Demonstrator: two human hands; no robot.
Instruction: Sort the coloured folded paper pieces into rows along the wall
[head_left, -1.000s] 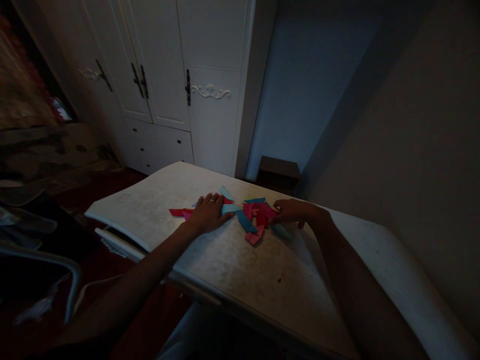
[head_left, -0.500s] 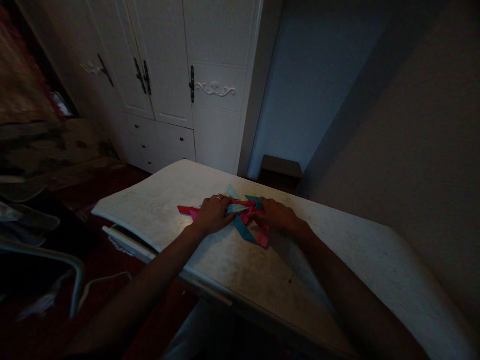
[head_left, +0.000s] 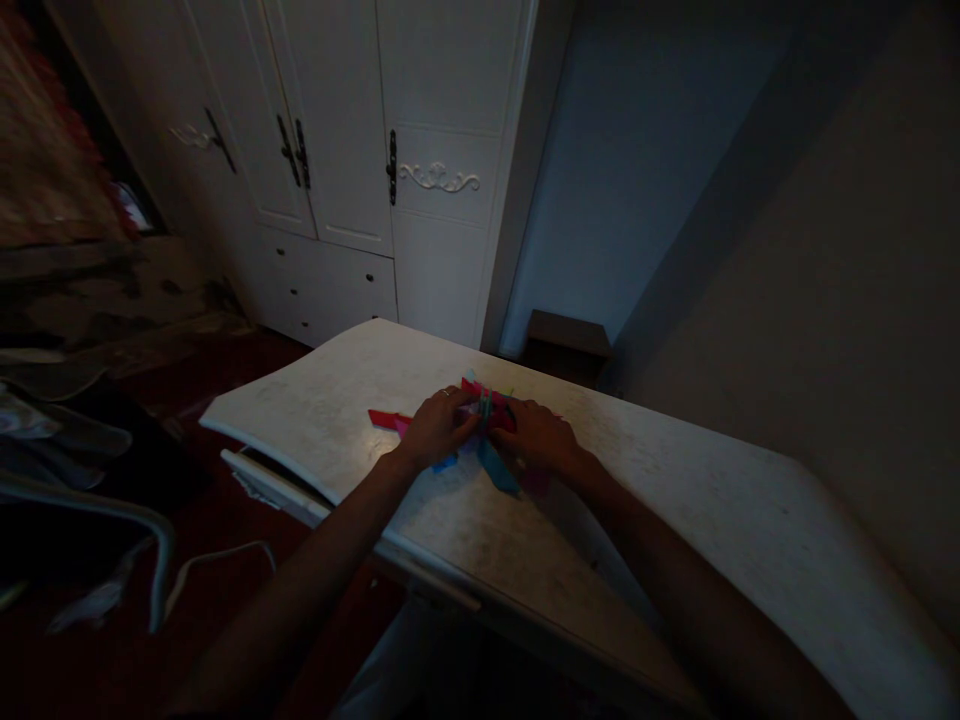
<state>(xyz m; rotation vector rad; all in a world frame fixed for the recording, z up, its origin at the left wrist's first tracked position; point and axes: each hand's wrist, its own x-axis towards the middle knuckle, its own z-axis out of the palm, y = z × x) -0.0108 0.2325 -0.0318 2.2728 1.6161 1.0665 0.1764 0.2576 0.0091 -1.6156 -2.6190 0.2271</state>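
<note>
A cluster of folded coloured paper pieces (head_left: 496, 468), in teal, red and pink, lies on the white table (head_left: 315, 390) between my hands. My left hand (head_left: 429, 428), with a ring on one finger, closes on the cluster from the left. From the right, my right hand (head_left: 541, 436) has its fingers curled round the other side, and both sets of fingertips nearly meet. A red strip (head_left: 384, 419) sticks out to the left of my left hand, and a blue piece (head_left: 445, 463) shows below it. My fingers hide much of the middle of the cluster.
Below the table's left edge, a drawer (head_left: 274, 485) stands partly pulled out. A white wardrobe (head_left: 442, 255) rises behind the table, with a small brown cabinet (head_left: 568, 335) beside it. A curved metal tube (head_left: 159, 560) and dark clutter are on the left.
My hands have drawn closer together, squeezing the paper pieces into a tighter bunch with edges standing up. A blue piece now shows below my left hand. The view has shifted slightly.
</note>
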